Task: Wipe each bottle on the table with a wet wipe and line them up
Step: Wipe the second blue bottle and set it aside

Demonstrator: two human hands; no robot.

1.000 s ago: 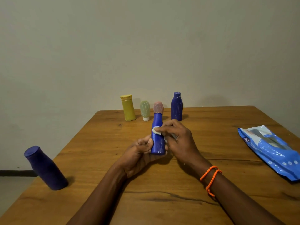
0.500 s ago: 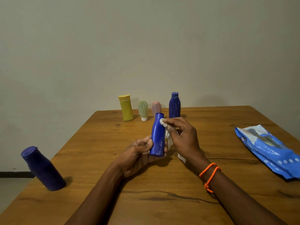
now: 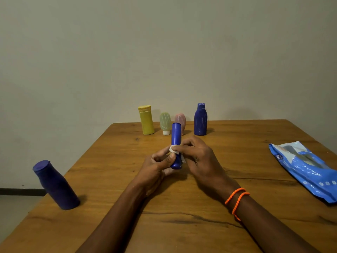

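Left hand [image 3: 155, 166] grips the base of the upright blue bottle [image 3: 176, 143] above the desk [image 3: 200, 225]. Right hand [image 3: 197, 159] pinches the wet wipe [image 3: 173, 149] against the bottle's side, between both hands.

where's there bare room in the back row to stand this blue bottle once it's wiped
Bare table runs right of the dark blue bottle, back of the wipes pack. More lies left of the yellow bottle. Between these it is crowded: the green and pink bottles stand close together.
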